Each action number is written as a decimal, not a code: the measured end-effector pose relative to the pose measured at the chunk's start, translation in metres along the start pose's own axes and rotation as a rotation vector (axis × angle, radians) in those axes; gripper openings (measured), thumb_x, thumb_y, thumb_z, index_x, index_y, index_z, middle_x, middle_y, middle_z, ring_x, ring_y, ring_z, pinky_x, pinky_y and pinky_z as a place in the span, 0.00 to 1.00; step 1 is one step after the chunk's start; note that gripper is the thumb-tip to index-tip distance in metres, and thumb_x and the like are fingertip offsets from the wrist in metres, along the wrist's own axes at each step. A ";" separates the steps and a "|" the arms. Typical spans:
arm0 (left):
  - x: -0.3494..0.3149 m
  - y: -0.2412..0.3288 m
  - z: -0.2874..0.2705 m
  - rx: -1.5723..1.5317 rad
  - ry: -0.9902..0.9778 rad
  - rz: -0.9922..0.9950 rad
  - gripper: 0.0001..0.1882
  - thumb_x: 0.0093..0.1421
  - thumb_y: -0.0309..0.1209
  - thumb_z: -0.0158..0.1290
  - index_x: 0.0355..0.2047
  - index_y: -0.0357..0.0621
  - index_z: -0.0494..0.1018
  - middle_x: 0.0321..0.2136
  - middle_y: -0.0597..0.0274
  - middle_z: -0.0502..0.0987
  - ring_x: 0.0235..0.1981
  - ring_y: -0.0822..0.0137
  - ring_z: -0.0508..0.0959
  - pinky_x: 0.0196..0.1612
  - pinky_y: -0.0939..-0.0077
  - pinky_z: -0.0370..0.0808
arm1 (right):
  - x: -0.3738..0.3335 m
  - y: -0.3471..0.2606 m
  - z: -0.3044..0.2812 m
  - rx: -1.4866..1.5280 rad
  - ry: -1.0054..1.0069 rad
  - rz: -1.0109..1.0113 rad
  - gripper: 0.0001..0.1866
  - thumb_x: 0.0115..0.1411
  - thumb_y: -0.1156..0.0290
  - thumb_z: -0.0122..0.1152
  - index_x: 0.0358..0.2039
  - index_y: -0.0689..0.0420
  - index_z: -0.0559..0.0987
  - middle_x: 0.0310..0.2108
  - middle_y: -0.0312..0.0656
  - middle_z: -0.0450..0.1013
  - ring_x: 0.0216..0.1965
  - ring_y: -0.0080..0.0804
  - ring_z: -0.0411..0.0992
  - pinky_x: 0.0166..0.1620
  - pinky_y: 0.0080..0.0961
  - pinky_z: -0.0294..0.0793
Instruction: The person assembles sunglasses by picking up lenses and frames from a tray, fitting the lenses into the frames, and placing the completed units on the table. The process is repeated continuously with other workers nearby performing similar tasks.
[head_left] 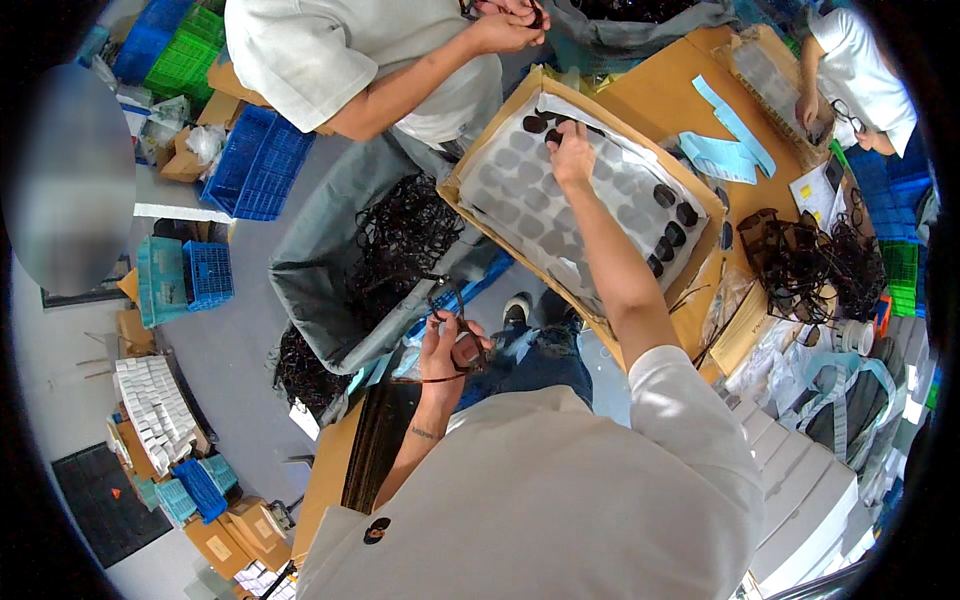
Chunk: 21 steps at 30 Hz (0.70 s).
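My left hand [436,352] is closed around a dark eyeglass frame [447,299], low in front of my body, its temples sticking out. My right hand [572,158] reaches into a shallow cardboard box [533,268], its fingers pinched on a dark lens [553,137]. The box is lined with pale sheeting, through which rows of grey lens shapes [530,200] show. Loose dark lenses [686,214] lie on top along its right side, and another lens [535,124] sits beside my right fingertips.
A grey fabric-lined bin [310,285] at left holds tangled dark frames [405,235]. More glasses [790,255] are heaped on the cardboard-covered table [650,90] at right. One co-worker [320,60] stands across, handling glasses; another [865,75] is at far right. Blue crates [258,165] stand left.
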<state>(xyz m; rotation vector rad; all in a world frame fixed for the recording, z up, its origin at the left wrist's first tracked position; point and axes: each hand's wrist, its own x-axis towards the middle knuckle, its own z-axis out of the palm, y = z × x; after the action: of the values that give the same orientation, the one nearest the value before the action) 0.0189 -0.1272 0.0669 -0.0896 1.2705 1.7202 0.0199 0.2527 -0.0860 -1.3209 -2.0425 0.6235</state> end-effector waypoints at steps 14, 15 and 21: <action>0.039 -0.026 0.108 0.499 -0.307 0.345 0.21 0.73 0.42 0.37 0.57 0.40 0.58 0.32 0.64 0.67 0.30 0.72 0.71 0.35 0.74 0.74 | -0.230 -0.091 -0.330 0.812 0.365 -0.463 0.13 0.63 0.68 0.59 0.45 0.62 0.72 0.37 0.48 0.75 0.31 0.35 0.73 0.35 0.26 0.72; 0.039 -0.039 0.127 0.544 -0.340 0.360 0.20 0.72 0.41 0.38 0.56 0.40 0.58 0.34 0.64 0.67 0.32 0.71 0.71 0.38 0.75 0.73 | -0.242 -0.098 -0.342 0.661 0.255 -0.370 0.17 0.62 0.69 0.60 0.47 0.63 0.72 0.38 0.50 0.75 0.32 0.41 0.74 0.37 0.28 0.73; -0.018 -0.139 0.205 1.177 -1.099 0.787 0.44 0.58 0.33 0.58 0.66 0.34 0.45 0.55 0.44 0.59 0.53 0.50 0.66 0.56 0.63 0.65 | -0.249 -0.040 -0.340 0.402 0.247 0.364 0.21 0.56 0.77 0.59 0.51 0.66 0.71 0.43 0.55 0.73 0.45 0.53 0.73 0.46 0.35 0.73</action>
<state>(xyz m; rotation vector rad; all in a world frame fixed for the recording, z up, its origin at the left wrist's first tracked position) 0.2196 0.0186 0.0731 1.9376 1.2308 0.9317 0.3141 0.0270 0.1174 -1.4462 -1.3995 0.9248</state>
